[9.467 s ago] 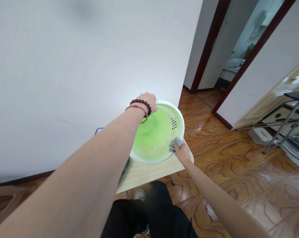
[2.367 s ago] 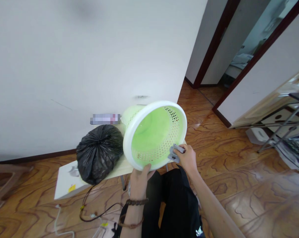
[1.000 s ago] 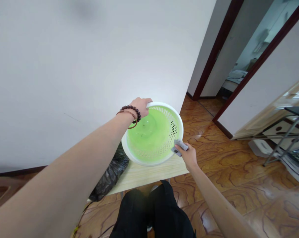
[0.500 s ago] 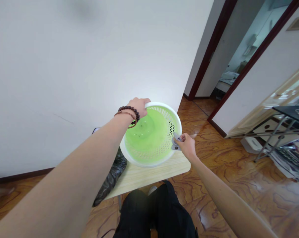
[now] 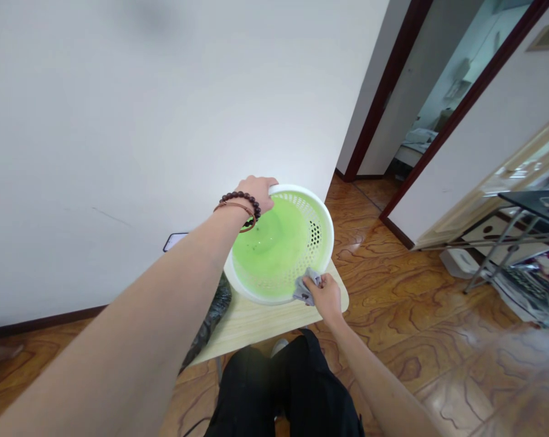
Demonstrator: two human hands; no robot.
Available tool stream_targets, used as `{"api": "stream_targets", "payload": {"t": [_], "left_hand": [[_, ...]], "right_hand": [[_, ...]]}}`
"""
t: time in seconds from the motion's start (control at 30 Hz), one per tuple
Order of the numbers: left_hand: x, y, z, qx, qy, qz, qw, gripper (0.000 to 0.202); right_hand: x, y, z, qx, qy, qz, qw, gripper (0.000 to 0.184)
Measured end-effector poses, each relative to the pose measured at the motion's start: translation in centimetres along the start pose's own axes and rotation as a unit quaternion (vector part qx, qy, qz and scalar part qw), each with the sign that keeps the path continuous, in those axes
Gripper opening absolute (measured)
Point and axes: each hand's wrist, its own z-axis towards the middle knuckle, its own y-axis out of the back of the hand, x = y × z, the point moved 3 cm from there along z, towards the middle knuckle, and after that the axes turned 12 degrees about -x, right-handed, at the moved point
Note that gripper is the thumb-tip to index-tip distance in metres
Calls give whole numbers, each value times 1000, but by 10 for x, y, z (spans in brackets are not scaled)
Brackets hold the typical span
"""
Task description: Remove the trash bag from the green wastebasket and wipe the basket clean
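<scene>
A green perforated plastic basket [image 5: 279, 246] with a white rim stands upright on a small light wooden table [image 5: 260, 318]. My left hand [image 5: 256, 189], with bead bracelets at the wrist, is closed over the far left of the rim. My right hand [image 5: 325, 295] is closed on a small grey cloth [image 5: 305, 288] and presses it against the near right of the rim.
A black rubbish bag [image 5: 211, 318] lies on the table left of the basket, mostly hidden by my left arm. A phone [image 5: 174, 241] lies near the white wall. The wood-patterned floor reaches right to a doorway [image 5: 415, 121] and a metal rack [image 5: 520, 243].
My right hand with the grey cloth has slid along the rim from the right side down to the near right side. My left hand has stayed on the far rim.
</scene>
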Motion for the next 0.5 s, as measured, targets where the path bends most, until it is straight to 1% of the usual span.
{"api": "stream_targets", "payload": {"t": [0.07, 0.13, 0.2, 0.23, 0.27, 0.3, 0.33, 0.4, 0.43, 0.47, 0.5], "left_hand": [[1, -1, 1, 0, -3, 4, 1000, 44], [1, -2, 1, 0, -7, 6, 1000, 44], [0, -3, 1, 3, -6, 3, 1000, 44], [0, -2, 1, 4, -5, 1, 1000, 44], [0, -2, 1, 5, -6, 0, 1000, 43], [-1, -2, 1, 4, -8, -1, 1000, 42], [-1, -2, 1, 1, -10, -1, 1000, 42], [-1, -2, 1, -5, -13, -2, 1000, 41], [-1, -2, 1, -5, -15, -2, 1000, 40], [-1, -2, 1, -4, -15, 0, 1000, 39], [-1, -2, 1, -2, -17, 2, 1000, 38]], "right_hand": [[10, 11, 23, -5, 71, -34, 997, 27], [19, 25, 56, -32, 111, -56, 992, 24], [25, 31, 82, -57, 119, -64, 989, 24], [25, 31, 88, -66, 107, -59, 990, 25], [23, 27, 89, -75, 79, -46, 993, 27], [18, 21, 83, -82, 33, -23, 996, 29], [11, 13, 70, -83, -26, 8, 996, 33], [-5, -8, 32, -69, -162, 84, 981, 50], [-10, -20, 11, -38, -213, 116, 969, 55], [-14, -31, -10, -5, -248, 138, 959, 58], [-16, -38, -27, 11, -257, 159, 953, 57]]}}
